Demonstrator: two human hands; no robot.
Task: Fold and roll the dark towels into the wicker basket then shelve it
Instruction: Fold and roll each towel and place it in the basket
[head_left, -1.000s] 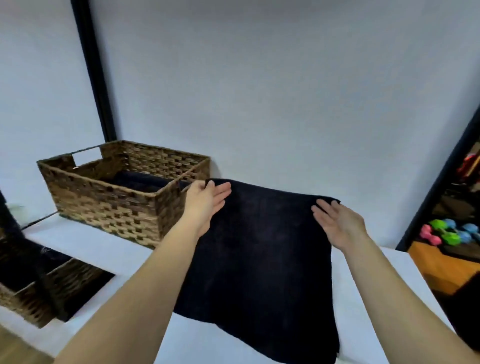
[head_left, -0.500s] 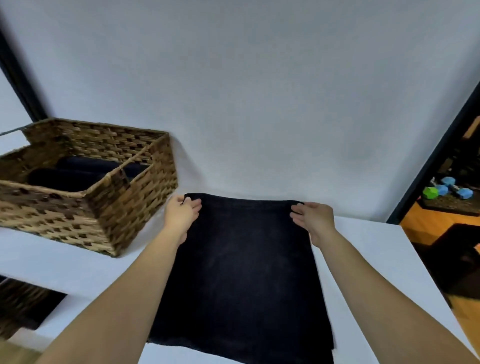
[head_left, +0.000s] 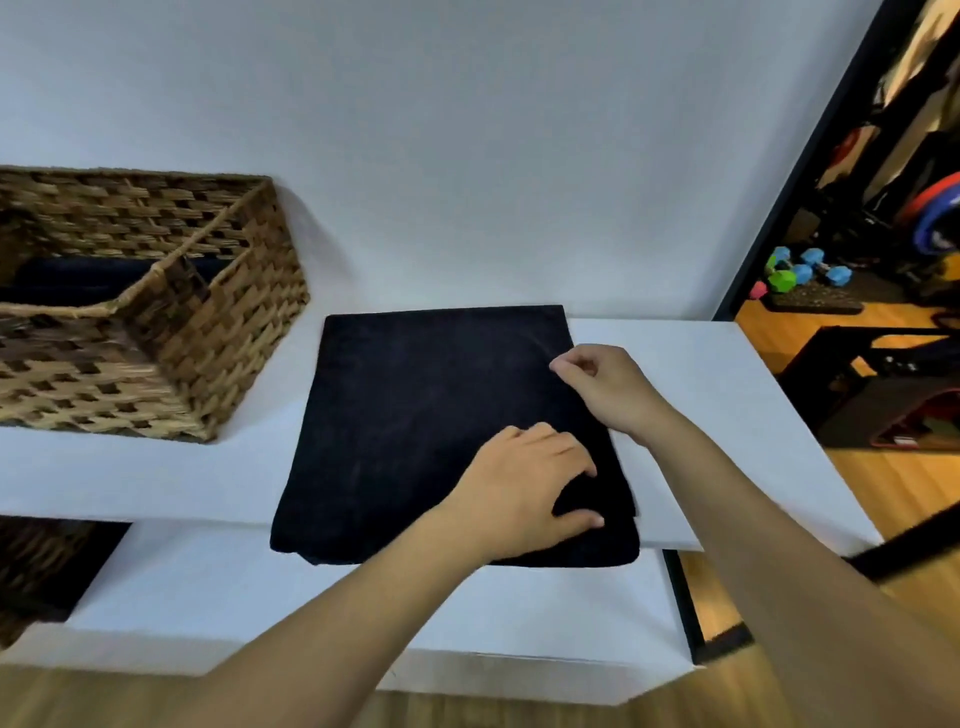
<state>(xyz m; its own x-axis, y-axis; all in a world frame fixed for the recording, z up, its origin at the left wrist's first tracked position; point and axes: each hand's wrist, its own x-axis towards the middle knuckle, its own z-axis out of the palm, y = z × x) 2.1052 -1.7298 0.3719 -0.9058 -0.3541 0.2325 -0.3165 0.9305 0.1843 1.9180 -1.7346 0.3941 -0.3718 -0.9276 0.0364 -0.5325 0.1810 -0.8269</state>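
Observation:
A dark towel (head_left: 415, 415) lies flat on the white shelf top (head_left: 711, 415), its near edge hanging over the front. My left hand (head_left: 524, 483) reaches across to the towel's near right corner, with cloth between its thumb and fingers. Farther back, my right hand (head_left: 608, 389) pinches the towel's right edge with curled fingers. The wicker basket (head_left: 234, 338) stands to the left of the towel against the wall. Dark rolled towels (head_left: 78, 280) lie inside it.
A lower white shelf (head_left: 363, 613) juts out below the top. A second wicker basket (head_left: 36, 566) sits in the shadow at the lower left. At the right, past a black frame, coloured dumbbells (head_left: 800, 270) lie on a wooden floor.
Both hands left the towel's far corners. My left hand crossed to the near right corner, my right hand slid down the right edge. The view tilted down and shifted.

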